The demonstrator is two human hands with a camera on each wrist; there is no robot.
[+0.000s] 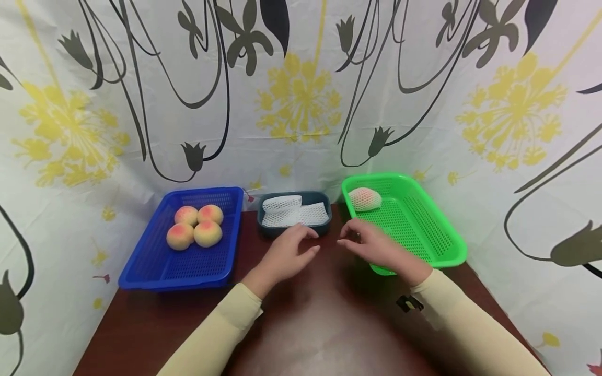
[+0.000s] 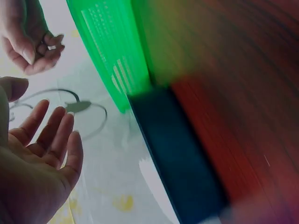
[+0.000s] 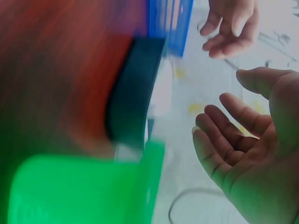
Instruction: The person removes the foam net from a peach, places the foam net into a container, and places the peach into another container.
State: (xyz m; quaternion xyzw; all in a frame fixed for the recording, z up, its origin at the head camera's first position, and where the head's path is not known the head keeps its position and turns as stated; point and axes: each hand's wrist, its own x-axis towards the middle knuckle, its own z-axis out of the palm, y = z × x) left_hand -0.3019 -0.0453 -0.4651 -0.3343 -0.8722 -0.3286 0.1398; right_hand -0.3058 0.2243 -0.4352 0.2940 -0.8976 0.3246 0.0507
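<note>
My left hand [image 1: 288, 251] hovers in front of the small dark teal tray [image 1: 270, 230], fingers loosely bent and holding nothing. White foam net sleeves [image 1: 301, 213] lie in that tray. Near the left wall of the green basket [image 1: 442, 232] is my right hand [image 1: 371, 243], also free of any object, its fingers relaxed. One peach in a white foam net [image 1: 365, 199] sits in the basket's far left corner. Both wrist views show the left hand [image 2: 46, 154] and right hand [image 3: 247, 140] with palms bare and fingers loosely spread.
On the left stands a blue basket [image 1: 181, 283] holding several bare peaches [image 1: 207, 233]. All the containers rest on a dark red-brown table [image 1: 320, 324]. A white cloth with printed flowers [image 1: 301, 156] hangs behind and at both sides.
</note>
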